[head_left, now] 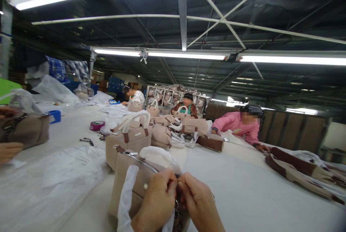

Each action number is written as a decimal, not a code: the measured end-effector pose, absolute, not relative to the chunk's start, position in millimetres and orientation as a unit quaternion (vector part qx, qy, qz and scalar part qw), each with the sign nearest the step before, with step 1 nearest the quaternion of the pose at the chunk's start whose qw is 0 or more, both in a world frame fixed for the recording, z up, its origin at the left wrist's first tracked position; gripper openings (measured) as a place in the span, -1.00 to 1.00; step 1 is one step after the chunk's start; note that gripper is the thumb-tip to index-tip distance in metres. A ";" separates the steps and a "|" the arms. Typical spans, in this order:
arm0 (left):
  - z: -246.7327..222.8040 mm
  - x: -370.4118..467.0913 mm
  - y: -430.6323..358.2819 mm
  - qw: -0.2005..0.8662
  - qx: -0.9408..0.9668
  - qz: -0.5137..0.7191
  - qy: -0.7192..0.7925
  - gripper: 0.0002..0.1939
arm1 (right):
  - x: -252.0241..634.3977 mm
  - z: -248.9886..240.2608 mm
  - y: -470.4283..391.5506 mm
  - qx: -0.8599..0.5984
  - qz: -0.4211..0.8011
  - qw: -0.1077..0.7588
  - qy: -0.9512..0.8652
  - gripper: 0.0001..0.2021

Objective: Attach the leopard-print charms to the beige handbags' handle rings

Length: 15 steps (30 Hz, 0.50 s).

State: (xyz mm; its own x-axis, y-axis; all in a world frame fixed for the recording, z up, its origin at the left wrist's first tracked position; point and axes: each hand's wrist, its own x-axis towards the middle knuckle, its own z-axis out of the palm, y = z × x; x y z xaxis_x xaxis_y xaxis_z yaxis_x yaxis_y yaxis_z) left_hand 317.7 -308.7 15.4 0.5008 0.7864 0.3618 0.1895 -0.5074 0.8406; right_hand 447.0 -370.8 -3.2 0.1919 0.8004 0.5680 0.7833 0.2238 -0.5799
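Pinched at the Zip: a Beige Handbag in Hand

The handbag (141, 178) stands on the desk (229, 192), directly before the person. Its body is plain beige, with a shiny silver zip (144, 163) along the top and a handle (127, 196) wrapped in white. A dark chain (177, 213) hangs between the left hand (158, 197) and right hand (199, 196). Both hands' fingers are pressed together near the zip's end; what they pinch is hidden.

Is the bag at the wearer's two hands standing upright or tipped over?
Upright: the bag stands on the table, its silvery zipper running along the top. Whether it leans slightly, I cannot tell.
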 end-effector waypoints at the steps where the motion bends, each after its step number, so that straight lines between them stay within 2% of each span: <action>1: 13.1 319.2 -308.1 0.382 0.775 0.393 0.316 -0.74 | 446.1 -4.3 -368.9 -0.624 -0.007 0.451 -0.639 -0.67; 6: 8.8 321.6 -301.3 0.423 0.756 0.395 0.306 -0.77 | 445.6 -4.6 -364.1 -0.611 -0.037 0.442 -0.655 -0.65; 8: 11.7 317.8 -296.6 0.487 0.738 0.381 0.271 -0.81 | 453.9 2.2 -370.3 -0.595 -0.017 0.440 -0.672 -0.68; 10: 15.0 310.9 -290.3 0.570 0.702 0.360 0.232 -0.83 | 468.7 12.0 -381.1 -0.595 -0.005 0.430 -0.679 -0.81; 11: 15.8 306.6 -286.4 0.614 0.673 0.352 0.216 -0.82 | 477.5 16.6 -386.6 -0.605 0.003 0.424 -0.673 -0.67; 13: 13.2 297.1 -277.2 0.689 0.595 0.361 0.201 -0.71 | 493.5 22.4 -393.5 -0.633 0.042 0.405 -0.658 -0.23; 14: 9.0 291.8 -272.2 0.711 0.555 0.382 0.202 -0.65 | 499.0 22.9 -393.6 -0.647 0.069 0.387 -0.654 -0.12; 15: 2.7 285.9 -267.4 0.719 0.521 0.412 0.203 -0.62 | 501.8 21.5 -391.1 -0.658 0.093 0.362 -0.654 -0.09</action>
State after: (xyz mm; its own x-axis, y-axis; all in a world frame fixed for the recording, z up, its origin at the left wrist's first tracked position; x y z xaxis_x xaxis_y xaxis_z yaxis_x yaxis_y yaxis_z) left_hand 285.9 -267.4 2.7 0.5784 0.8041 0.1377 -0.3813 0.1172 0.9170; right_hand 501.8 -391.1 21.5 0.1283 0.9277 0.3507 0.7927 0.1166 -0.5983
